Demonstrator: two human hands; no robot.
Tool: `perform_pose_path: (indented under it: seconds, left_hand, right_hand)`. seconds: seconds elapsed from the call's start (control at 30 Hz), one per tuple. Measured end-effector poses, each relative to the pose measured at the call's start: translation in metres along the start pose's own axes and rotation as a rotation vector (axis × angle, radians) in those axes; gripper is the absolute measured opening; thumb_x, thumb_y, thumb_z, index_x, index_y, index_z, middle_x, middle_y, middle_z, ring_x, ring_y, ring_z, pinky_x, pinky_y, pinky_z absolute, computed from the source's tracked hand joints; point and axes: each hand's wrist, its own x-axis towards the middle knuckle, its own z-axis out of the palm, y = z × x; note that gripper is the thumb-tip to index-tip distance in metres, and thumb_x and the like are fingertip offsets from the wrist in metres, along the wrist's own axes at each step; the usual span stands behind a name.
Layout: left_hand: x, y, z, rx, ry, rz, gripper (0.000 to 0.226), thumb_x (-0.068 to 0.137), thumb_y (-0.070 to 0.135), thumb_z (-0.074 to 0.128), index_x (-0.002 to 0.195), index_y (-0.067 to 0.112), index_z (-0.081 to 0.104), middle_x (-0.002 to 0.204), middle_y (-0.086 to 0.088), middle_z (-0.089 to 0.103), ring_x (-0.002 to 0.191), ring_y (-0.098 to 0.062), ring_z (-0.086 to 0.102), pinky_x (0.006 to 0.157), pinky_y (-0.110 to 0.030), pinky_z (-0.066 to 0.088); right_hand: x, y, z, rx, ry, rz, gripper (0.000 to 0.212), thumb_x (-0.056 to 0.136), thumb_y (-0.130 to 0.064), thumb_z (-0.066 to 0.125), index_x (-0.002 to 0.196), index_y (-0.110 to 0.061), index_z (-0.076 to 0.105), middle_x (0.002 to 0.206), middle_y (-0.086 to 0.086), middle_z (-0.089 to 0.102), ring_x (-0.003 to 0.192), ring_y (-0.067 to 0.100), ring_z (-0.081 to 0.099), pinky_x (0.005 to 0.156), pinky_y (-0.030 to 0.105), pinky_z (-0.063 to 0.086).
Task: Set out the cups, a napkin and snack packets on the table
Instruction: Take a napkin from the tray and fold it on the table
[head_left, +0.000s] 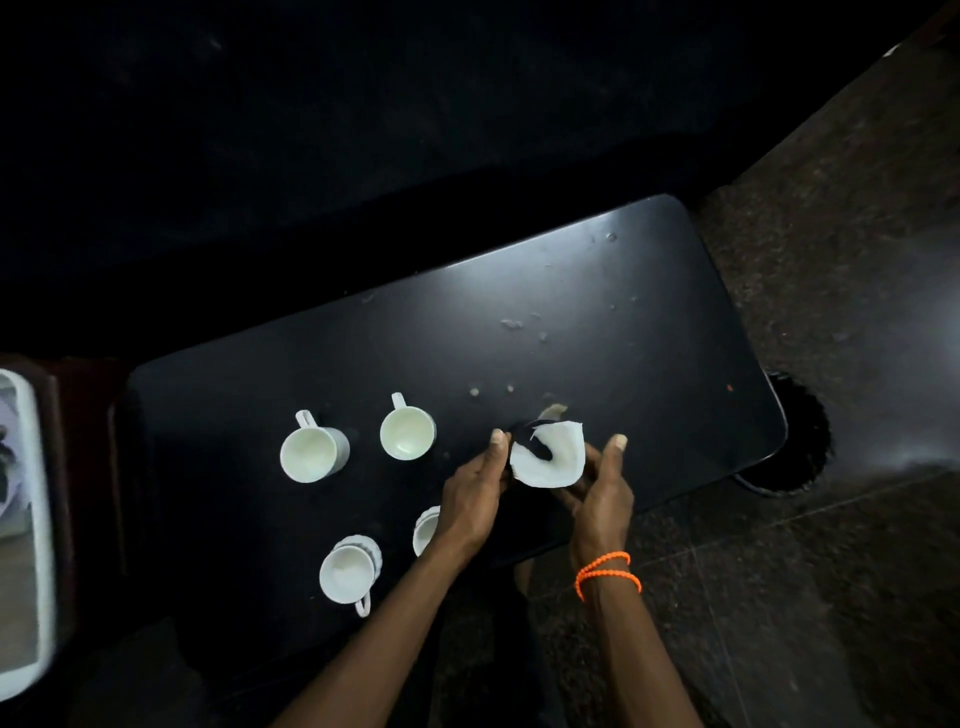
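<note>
Several white cups stand on the black table (597, 291): one at the back left (311, 453), one beside it (407, 432), one at the front (349, 567), and one (426, 529) half hidden under my left wrist. Both hands hold a white napkin (548, 457) just above the table, right of the cups. My left hand (475, 491) grips its left edge and my right hand (602, 493) supports its right side from below. No snack packets are in view.
A white tray (28, 519) with blurred contents sits at the far left edge. Small crumbs or wet spots dot the table's back right part (514, 325). A dark round base (795, 441) shows beyond the table's right edge, above a speckled stone floor (831, 571).
</note>
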Motion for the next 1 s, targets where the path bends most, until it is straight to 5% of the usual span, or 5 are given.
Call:
perform_pose_path:
  seconds: [0.17,0.3,0.4,0.57,1.0]
  left_hand:
    - [-0.010,0.005,-0.013,0.021,0.067,0.044,0.089,0.077,0.090,0.037,0.138,0.033,0.066,0.148,0.010,0.062,0.139,-0.018,0.057,0.121,-0.043,0.041]
    - [-0.017,0.012,-0.033,-0.132,0.169,0.102,0.045,0.081,0.063,0.057,0.103,0.032,0.080,0.113,0.007,0.079,0.110,-0.012,0.073,0.107,-0.047,0.055]
    - [-0.020,0.016,-0.058,-0.183,0.255,0.131,0.024,0.080,0.044,0.063,0.093,0.036,0.081,0.094,0.005,0.082,0.095,-0.013,0.078,0.099,-0.049,0.060]
    - [-0.027,0.026,-0.115,-0.252,0.381,0.171,0.030,0.075,0.041,0.066,0.097,0.028,0.081,0.093,-0.003,0.081,0.097,-0.026,0.077,0.097,-0.052,0.060]
    - [-0.058,0.005,-0.322,-0.458,0.815,0.204,0.017,0.090,0.021,0.065,0.101,0.021,0.077,0.093,-0.007,0.079,0.092,-0.027,0.077,0.093,-0.054,0.061]
  right_hand:
    - [-0.012,-0.017,0.006,-0.018,0.237,-0.137,0.060,0.100,-0.061,0.046,0.118,-0.011,0.076,0.120,0.005,0.075,0.114,0.019,0.070,0.100,0.039,0.054]
    - [-0.034,-0.037,0.027,-0.167,0.266,-0.418,0.036,0.102,-0.051,0.051,0.083,-0.029,0.072,0.106,0.000,0.071,0.092,-0.005,0.063,0.085,0.020,0.044]
    - [-0.050,-0.050,0.056,-0.273,0.231,-0.591,0.033,0.102,-0.045,0.053,0.089,-0.024,0.074,0.105,0.004,0.069,0.099,0.011,0.065,0.088,0.027,0.046]
    - [-0.085,-0.050,0.128,-0.363,0.027,-0.739,0.042,0.099,-0.048,0.056,0.111,-0.012,0.073,0.112,0.004,0.069,0.112,0.025,0.062,0.098,0.038,0.049]
    - [-0.212,0.055,0.324,-0.624,-0.634,-0.839,0.033,0.095,-0.034,0.070,0.113,-0.007,0.074,0.115,0.009,0.072,0.111,0.023,0.066,0.100,0.048,0.052]
